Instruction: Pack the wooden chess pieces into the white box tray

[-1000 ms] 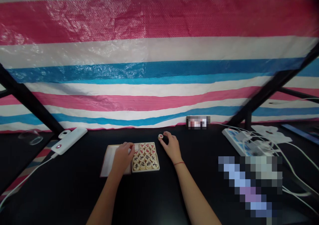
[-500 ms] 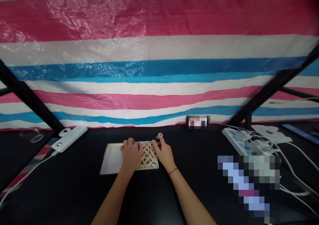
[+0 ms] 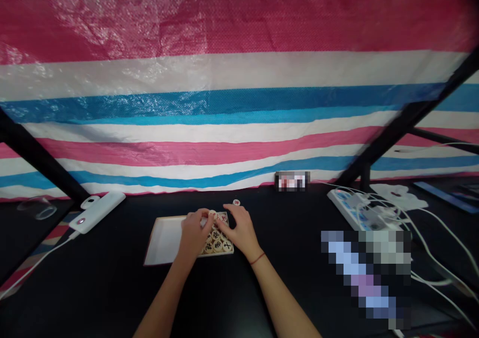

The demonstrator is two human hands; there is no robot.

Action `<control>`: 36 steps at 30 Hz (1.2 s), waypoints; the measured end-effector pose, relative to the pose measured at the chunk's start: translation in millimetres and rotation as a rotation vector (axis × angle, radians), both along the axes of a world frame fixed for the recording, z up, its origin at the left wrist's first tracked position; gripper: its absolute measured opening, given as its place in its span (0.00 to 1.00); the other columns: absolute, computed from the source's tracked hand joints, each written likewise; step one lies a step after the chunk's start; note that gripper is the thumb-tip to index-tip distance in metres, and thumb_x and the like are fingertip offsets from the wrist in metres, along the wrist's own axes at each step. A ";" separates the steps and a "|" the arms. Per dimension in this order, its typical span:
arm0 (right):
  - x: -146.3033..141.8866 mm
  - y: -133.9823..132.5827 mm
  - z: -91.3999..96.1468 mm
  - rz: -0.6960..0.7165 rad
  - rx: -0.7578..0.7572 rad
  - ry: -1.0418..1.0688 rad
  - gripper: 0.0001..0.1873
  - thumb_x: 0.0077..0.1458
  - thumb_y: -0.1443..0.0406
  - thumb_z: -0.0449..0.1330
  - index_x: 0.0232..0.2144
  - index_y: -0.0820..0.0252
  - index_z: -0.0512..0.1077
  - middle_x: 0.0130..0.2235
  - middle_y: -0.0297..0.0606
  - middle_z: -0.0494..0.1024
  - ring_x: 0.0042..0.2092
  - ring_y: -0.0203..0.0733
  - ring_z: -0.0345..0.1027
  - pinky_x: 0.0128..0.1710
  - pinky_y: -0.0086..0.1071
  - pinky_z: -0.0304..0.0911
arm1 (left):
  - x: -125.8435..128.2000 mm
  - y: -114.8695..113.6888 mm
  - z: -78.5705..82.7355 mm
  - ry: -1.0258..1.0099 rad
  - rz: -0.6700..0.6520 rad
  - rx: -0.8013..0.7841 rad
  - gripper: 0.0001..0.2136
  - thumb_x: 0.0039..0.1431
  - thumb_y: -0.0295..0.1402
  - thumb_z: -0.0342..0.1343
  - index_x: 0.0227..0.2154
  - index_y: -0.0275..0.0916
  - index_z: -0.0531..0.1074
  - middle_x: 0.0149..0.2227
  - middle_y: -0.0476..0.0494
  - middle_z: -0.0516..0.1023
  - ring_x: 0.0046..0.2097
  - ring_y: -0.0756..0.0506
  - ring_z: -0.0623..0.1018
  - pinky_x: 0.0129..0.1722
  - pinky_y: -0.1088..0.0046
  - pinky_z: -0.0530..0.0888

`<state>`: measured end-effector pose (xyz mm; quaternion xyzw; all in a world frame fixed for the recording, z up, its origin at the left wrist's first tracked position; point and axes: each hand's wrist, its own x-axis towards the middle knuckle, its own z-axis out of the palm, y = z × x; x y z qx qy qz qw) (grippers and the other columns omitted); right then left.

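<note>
An open box (image 3: 230,252) on the black table holds several round, cream Chinese chess pieces (image 3: 218,246) with black or red characters. Its white-lined lid (image 3: 163,241) lies flat to the left, partly behind my left hand (image 3: 195,232). That hand is closed, with thumb and fingertips pinching a chess piece (image 3: 212,213) over the far side of the box. My right hand (image 3: 242,230) is open above the box's right side, index finger and thumb spread, thumb close to the pieces. One loose red-marked chess piece (image 3: 236,203) lies on the table just beyond the right index finger.
A white power bank (image 3: 98,212) with a cable lies at the left. On the right are a power strip (image 3: 344,211) and tangled white cables (image 3: 419,228). A clear cup (image 3: 45,209) lies at far left. A striped sheet (image 3: 224,103) hangs behind the table between black metal bars.
The left fingertips now pinch a chess piece at the box's far side. My right thumb has moved left over the pieces. The whole view has shifted slightly.
</note>
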<state>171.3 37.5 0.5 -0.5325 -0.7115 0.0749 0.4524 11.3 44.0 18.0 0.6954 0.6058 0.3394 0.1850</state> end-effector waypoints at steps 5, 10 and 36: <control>-5.5 -4.4 5.1 0.145 0.123 -0.082 0.14 0.60 0.62 0.56 0.47 0.58 0.72 0.43 0.42 0.79 0.44 0.44 0.72 0.45 0.38 0.64 | 2.2 -6.9 -5.4 -0.463 -0.079 -0.144 0.14 0.58 0.45 0.52 0.37 0.40 0.73 0.35 0.45 0.80 0.37 0.45 0.78 0.37 0.69 0.72; 27.1 12.9 -9.6 -0.170 0.118 0.033 0.15 0.60 0.60 0.55 0.45 0.60 0.74 0.43 0.45 0.78 0.45 0.45 0.71 0.47 0.39 0.64 | -6.2 -4.5 -10.3 -0.701 0.039 -0.125 0.19 0.56 0.47 0.55 0.44 0.38 0.70 0.36 0.43 0.80 0.39 0.44 0.79 0.39 0.69 0.74; -12.2 -10.1 15.6 0.183 -0.193 0.317 0.13 0.50 0.61 0.63 0.39 0.58 0.76 0.37 0.38 0.80 0.37 0.41 0.73 0.40 0.33 0.69 | -0.7 -13.8 -21.8 -0.042 -0.210 0.248 0.17 0.61 0.28 0.50 0.53 0.43 0.69 0.43 0.43 0.76 0.42 0.47 0.77 0.44 0.71 0.75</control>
